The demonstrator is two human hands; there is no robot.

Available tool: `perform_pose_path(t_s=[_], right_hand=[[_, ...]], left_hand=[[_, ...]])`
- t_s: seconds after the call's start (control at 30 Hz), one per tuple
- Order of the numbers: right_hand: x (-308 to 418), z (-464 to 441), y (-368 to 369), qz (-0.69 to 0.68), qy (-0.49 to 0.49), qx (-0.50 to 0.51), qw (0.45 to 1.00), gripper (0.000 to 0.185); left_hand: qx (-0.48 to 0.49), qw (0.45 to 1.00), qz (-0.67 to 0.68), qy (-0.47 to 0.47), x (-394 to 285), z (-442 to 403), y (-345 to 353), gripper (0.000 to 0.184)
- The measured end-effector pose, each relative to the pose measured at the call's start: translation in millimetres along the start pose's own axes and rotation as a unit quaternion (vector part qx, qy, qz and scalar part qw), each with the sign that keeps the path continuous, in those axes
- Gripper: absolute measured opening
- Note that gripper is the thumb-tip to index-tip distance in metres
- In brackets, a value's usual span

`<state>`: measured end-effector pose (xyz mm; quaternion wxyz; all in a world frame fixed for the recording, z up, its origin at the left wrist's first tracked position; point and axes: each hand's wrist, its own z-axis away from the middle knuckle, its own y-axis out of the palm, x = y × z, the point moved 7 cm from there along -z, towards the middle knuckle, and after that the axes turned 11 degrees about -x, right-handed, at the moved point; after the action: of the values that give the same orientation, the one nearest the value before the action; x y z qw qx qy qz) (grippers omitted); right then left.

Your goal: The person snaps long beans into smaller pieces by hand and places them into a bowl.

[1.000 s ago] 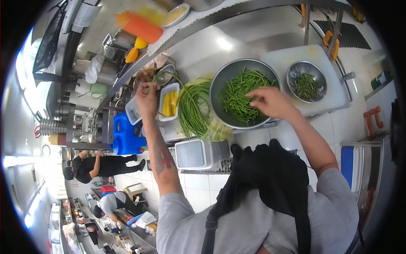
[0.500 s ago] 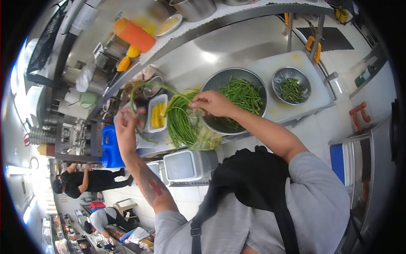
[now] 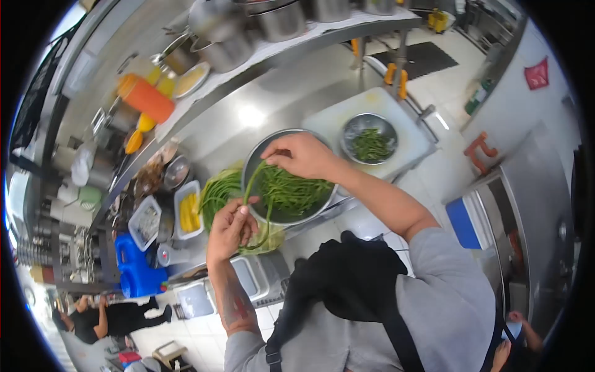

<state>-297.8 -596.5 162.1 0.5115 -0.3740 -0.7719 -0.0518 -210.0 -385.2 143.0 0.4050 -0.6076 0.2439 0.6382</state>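
Between my two hands stretches a long green bean (image 3: 251, 183). My left hand (image 3: 232, 228) pinches it lower down, just left of the big metal bowl's rim, while my right hand (image 3: 291, 155) grips its upper end over that bowl. Cut green beans (image 3: 296, 193) fill much of the big metal bowl (image 3: 254, 153). Uncut long beans (image 3: 217, 197) lie in a bundle on the left, partly behind my left hand. On the white cutting board (image 3: 403, 133) stands a small metal bowl (image 3: 348, 131) with darker green pieces (image 3: 372, 146).
Left of the bundle are a tray of yellow strips (image 3: 188, 212), another clear tray (image 3: 145, 223) and a blue jug (image 3: 136, 266). A shelf above holds pots (image 3: 282, 23) and an orange bottle (image 3: 145, 98). One co-worker (image 3: 99, 319) stands lower left; another person's hands (image 3: 517, 335) show lower right.
The view has turned, shifting the counter leftward in the picture. My right hand left the cut beans and took hold of the long bean; my left hand brought it to the big bowl.
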Motion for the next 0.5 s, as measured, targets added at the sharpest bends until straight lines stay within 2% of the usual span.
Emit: perform_pose_path(t_s=[0.07, 0.13, 0.17, 0.2, 0.27, 0.33, 0.4, 0.47, 0.5], right_hand=[[5, 9, -29, 0.036, 0.019, -0.044, 0.998, 0.018], [-14, 24, -38, -0.163, 0.137, 0.021, 0.977, 0.015], [-14, 36, -39, -0.230, 0.134, 0.076, 0.961, 0.013], [-15, 49, -47, -0.229, 0.146, 0.070, 0.960, 0.013], [-1, 91, -32, -0.204, 0.148, 0.299, 0.920, 0.013], [-1, 126, -13, -0.193, 0.141, 0.436, 0.868, 0.014], [-6, 136, -4, -0.138, 0.117, 0.486, 0.855, 0.016], [-28, 121, -15, -0.213, 0.125, 0.448, 0.859, 0.018], [-39, 108, -29, -0.254, 0.131, 0.426, 0.858, 0.018]], left_hand=[[-0.034, 0.997, -0.056, 0.043, -7, -2, 16, 0.027], [0.018, 0.999, -0.031, 0.030, -14, 7, 26, 0.026], [0.044, 0.995, -0.081, 0.030, -15, 14, 30, 0.024], [0.067, 0.991, -0.114, 0.000, -9, 21, 30, 0.021], [0.138, 0.978, -0.148, -0.060, -4, 30, 33, 0.020], [0.178, 0.962, -0.178, -0.106, 3, 29, 37, 0.018], [0.279, 0.927, -0.214, -0.128, 8, 26, 53, 0.018], [0.270, 0.931, -0.223, -0.104, 12, 15, 53, 0.018], [0.260, 0.945, -0.167, -0.110, 16, 9, 49, 0.019]])
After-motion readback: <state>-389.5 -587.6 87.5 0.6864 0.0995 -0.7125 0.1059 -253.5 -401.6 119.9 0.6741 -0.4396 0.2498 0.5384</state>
